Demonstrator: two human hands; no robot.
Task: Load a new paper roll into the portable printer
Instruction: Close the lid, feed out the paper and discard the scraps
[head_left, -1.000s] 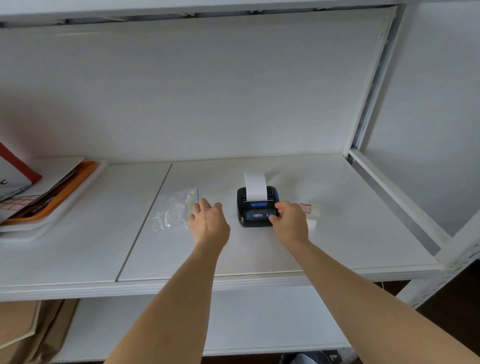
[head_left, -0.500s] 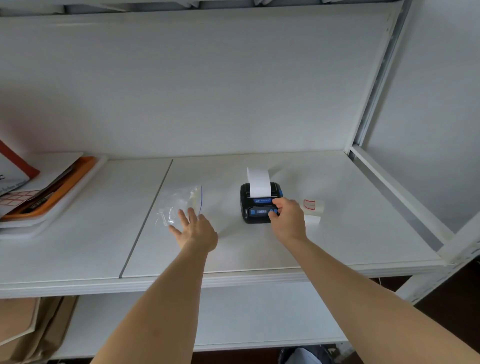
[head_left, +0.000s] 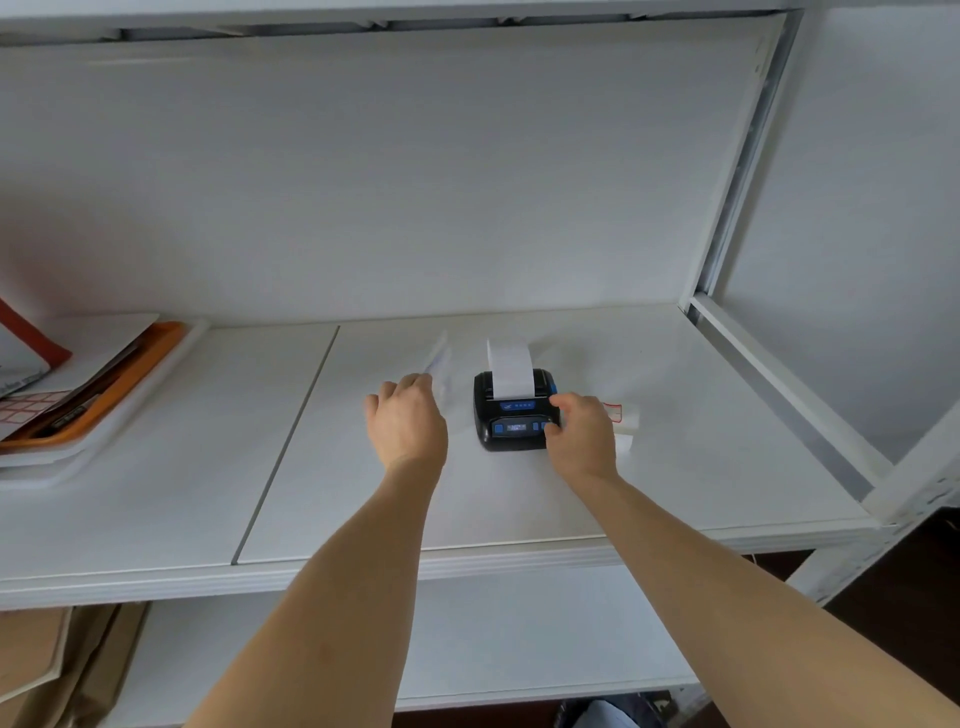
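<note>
A small black and blue portable printer (head_left: 511, 415) sits on the white shelf (head_left: 519, 509). A strip of white paper (head_left: 510, 366) stands up out of its top slot. My right hand (head_left: 584, 436) grips the printer's right front corner, thumb on top and fingertips on the blue front panel. My left hand (head_left: 408, 423) is left of the printer, fingers closed on a clear plastic bag (head_left: 439, 364), which is lifted and blurred. A white paper item with a red-outlined label (head_left: 621, 415) lies just right of the printer, partly hidden by my right hand.
An orange tray with papers and a red-gridded sheet (head_left: 78, 395) lies on a white tray at the shelf's left end. A white metal upright and rail (head_left: 779, 384) bound the right side. Brown cardboard (head_left: 47, 665) sits on the lower shelf.
My left hand swung left to the flat plastic bag, then came back toward the printer with the bag lifted. My right hand stayed on the printer's right side.
</note>
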